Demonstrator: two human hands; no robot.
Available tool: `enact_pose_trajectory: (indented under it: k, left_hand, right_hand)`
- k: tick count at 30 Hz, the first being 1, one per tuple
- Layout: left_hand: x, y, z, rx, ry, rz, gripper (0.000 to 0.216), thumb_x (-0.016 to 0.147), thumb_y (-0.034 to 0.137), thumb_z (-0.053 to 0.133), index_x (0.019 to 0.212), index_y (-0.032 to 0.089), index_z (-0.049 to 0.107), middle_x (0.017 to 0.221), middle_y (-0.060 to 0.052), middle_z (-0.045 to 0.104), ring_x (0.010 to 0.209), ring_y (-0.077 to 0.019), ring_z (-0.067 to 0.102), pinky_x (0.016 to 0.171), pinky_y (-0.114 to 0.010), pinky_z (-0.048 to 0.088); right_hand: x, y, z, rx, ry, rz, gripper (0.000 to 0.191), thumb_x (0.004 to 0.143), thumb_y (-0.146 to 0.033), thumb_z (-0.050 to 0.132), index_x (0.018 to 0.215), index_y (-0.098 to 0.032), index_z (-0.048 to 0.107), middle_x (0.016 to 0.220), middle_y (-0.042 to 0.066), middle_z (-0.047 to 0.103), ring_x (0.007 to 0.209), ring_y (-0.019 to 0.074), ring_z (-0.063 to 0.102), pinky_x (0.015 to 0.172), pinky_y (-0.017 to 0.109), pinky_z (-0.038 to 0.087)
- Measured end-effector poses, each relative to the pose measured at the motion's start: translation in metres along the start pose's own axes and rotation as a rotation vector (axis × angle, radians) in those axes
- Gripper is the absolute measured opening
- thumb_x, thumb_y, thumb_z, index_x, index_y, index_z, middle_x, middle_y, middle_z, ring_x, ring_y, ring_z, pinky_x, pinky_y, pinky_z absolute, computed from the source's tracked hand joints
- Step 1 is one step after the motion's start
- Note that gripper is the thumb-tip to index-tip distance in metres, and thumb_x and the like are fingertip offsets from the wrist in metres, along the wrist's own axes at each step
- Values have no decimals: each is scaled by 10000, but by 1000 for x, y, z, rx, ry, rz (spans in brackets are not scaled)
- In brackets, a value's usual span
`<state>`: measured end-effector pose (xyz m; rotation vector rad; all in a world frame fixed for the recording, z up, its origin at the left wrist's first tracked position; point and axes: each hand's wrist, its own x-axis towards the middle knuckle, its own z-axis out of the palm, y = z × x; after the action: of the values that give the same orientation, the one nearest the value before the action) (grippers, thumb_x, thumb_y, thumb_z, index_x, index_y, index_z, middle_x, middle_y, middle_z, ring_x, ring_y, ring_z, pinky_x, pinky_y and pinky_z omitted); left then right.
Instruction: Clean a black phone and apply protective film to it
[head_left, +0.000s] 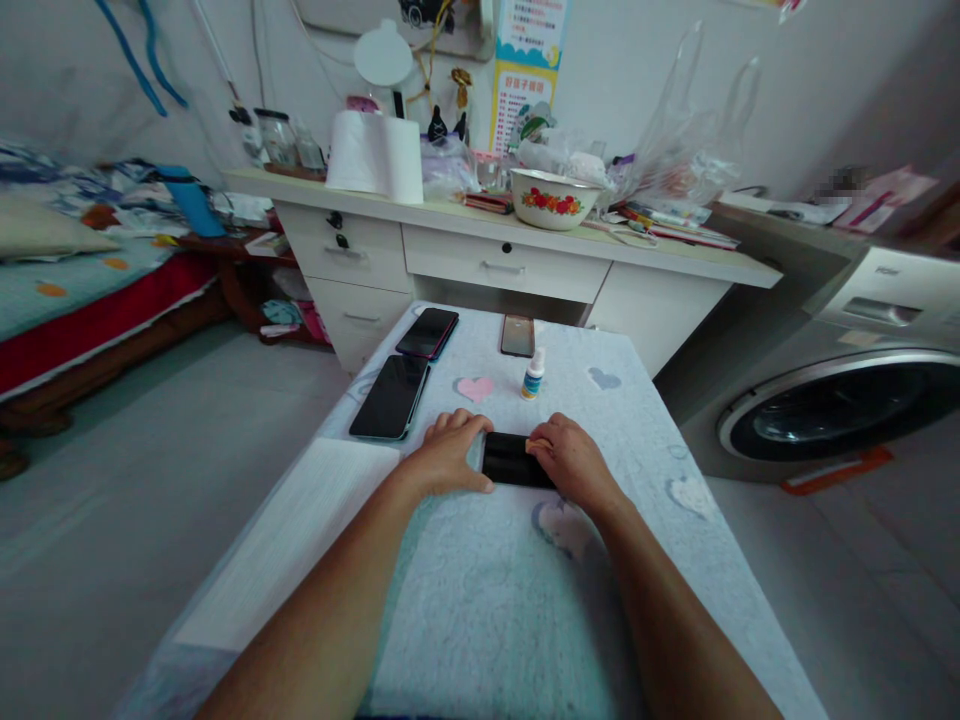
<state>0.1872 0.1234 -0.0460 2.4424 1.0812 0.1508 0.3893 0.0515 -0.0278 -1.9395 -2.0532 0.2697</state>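
A black-screened smartphone (510, 461) lies flat, crosswise, on the cloth-covered table. My left hand (451, 455) grips its left end, thumb at the near edge and fingers at the far edge. In my right hand (571, 458) a small orange-tan wiping cloth (537, 445) is pinched and pressed on the right part of the screen. Just beyond stands a small white spray bottle (533, 376) with a blue and yellow label. Two more smartphones lie to the left, a nearer one (391, 396) and a farther one (430, 332). A phone case (517, 336) rests near the far edge.
White paper or cloth (300, 540) covers the table's left side. Behind the table is a white desk (502, 250) bearing a paper roll (375, 155), a flowered enamel bowl (555, 200) and plastic bags. A washing machine (847, 340) stands at right, a bed (90, 300) at left.
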Motion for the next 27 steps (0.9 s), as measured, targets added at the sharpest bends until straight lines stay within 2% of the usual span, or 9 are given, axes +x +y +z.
enact_pose_trajectory:
  k: [5,9,17,27]
  left_hand:
    - [0,0,0,-21,-1,-8,723,517,455,732,1163,308,445,1142,-26,446,1097,-277,410,912,-369,378]
    - [-1,0,-1,-34,7,-9,722,507,450,740,1154,307,452,1134,-26,450,1087,-275,416,907,-369,380]
    - [-2,3,-1,-37,19,-22,722,503,429,750,1149,298,456,1132,-28,455,1094,-278,415,898,-364,385]
    - [0,1,2,-37,36,-18,720,493,438,762,1137,303,470,1132,-27,455,1094,-276,419,895,-358,384]
  right_hand:
    - [1,11,0,-58,41,84,154,857,-256,530,856,-183,666,875,57,561,825,153,519,735,244,357]
    - [0,9,0,-59,33,96,151,857,-242,522,848,-184,661,878,56,560,826,153,521,735,246,357]
    - [-12,-7,-4,26,-71,-44,151,852,-202,516,817,-172,660,836,45,553,777,132,518,698,231,369]
    - [-20,-23,18,142,-32,-229,130,828,-154,538,839,-176,665,846,40,555,801,140,510,738,252,390]
